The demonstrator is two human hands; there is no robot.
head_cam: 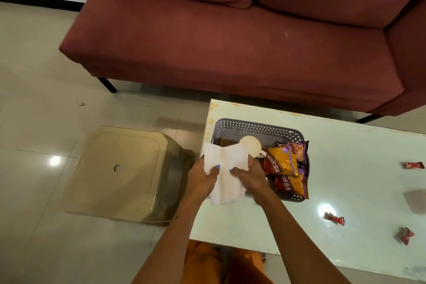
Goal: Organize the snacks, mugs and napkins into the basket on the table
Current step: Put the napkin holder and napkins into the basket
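One red sofa (230, 37) spans the far side of the scene, beyond the far edge of one white table (345, 182). One beige plastic stool (119, 173) stands on the tiled floor just off the table's left edge. The tabletop is bare across its middle and along the near edge. One grey perforated basket (253, 128) sits at the far left corner of the tabletop. It contains one cream mug (250, 145) lying on its side, and two snack packets (285, 163) overlapping against its right wall; a brown item beside the mug cannot be identified. One white napkin (224, 173) is held over the basket's near left corner, partly over the table's left edge. The left hand (202, 177) and right hand (249, 177) each pinch it between curled fingers and thumb. Three small red wrappers (335, 218) lie scattered near the right end of the tabletop, well apart from the basket.
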